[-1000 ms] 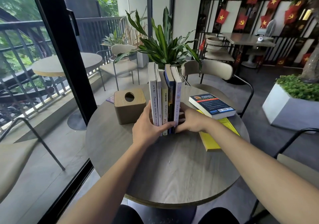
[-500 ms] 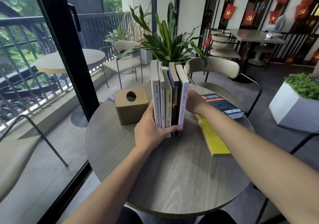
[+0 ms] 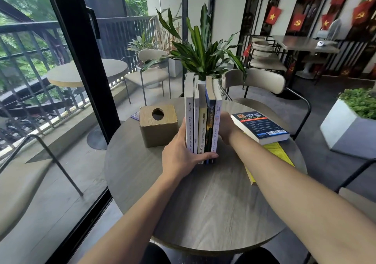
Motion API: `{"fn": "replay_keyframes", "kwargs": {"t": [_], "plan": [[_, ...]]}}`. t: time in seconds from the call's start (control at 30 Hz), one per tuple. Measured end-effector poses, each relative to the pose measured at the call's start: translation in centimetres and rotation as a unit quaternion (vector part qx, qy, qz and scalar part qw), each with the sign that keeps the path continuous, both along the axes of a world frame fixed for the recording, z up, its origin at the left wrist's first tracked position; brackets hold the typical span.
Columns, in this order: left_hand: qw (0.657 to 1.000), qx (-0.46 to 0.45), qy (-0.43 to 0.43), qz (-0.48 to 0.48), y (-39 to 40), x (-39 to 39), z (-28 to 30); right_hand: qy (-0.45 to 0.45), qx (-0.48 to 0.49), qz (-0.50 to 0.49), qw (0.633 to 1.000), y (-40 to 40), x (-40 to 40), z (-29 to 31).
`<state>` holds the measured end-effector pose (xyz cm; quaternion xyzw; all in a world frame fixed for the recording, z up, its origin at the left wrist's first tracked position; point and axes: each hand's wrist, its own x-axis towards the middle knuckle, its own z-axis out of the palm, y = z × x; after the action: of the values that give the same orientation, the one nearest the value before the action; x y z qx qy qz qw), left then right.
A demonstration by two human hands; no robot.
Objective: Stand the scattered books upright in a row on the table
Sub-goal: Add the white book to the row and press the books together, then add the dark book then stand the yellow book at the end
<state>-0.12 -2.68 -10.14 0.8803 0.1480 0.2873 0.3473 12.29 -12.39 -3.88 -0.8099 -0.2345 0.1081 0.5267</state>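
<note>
Several books (image 3: 203,119) stand upright, spines toward me, in a tight row on the round grey table (image 3: 203,202). My left hand (image 3: 183,153) presses the row's left side, its thumb lying across the bottom of the spines. My right hand (image 3: 224,129) is flat against the right side of the row, mostly hidden behind the white book. A dark blue book (image 3: 259,127) lies flat to the right, on top of a yellow book (image 3: 274,153) that also lies flat.
A wooden tissue box (image 3: 157,125) sits just left of the row. A potted plant (image 3: 201,54) rises behind the books. Chairs (image 3: 254,82) stand round the table. A glass door frame (image 3: 81,60) runs along the left.
My right hand has slid from the base of the row's front up along its right side. The left hand has stayed in place. The row has not shifted.
</note>
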Motion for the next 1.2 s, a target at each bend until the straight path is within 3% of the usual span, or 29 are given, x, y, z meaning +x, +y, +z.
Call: {"fn": "replay_keyframes", "kwargs": {"t": [0.27, 0.47, 0.57, 0.67, 0.87, 1.03, 1.2], "plan": [[0.998, -0.044, -0.020, -0.027, -0.5, -0.8, 0.5, -0.076, -0.020, -0.029, 0.996, -1.1, -1.0, -0.9], [0.994, -0.055, -0.077, 0.047, -2.0, -0.7, 2.7, -0.172, -0.106, -0.041, 0.979, -2.2, -2.3, -2.8], [0.990, -0.063, -0.098, 0.076, -2.7, -0.6, 3.4, -0.247, -0.184, -0.056, 0.950, -3.1, -3.7, -3.6], [0.989, -0.070, -0.100, 0.085, -3.2, -0.6, 3.5, -0.313, -0.304, -0.082, 0.896, -3.7, -4.6, -4.1], [0.989, -0.068, -0.092, 0.091, -3.5, -0.3, 3.5, -0.380, -0.391, -0.017, 0.838, -5.9, -5.4, -4.6], [0.990, -0.061, -0.098, 0.081, -3.4, -0.2, 3.4, -0.357, -0.390, -0.073, 0.846, -8.4, -3.4, -3.4], [0.991, -0.059, -0.094, 0.072, -3.4, -0.3, 3.6, -0.230, -0.424, -0.184, 0.856, -12.6, 1.7, -1.8]]}}
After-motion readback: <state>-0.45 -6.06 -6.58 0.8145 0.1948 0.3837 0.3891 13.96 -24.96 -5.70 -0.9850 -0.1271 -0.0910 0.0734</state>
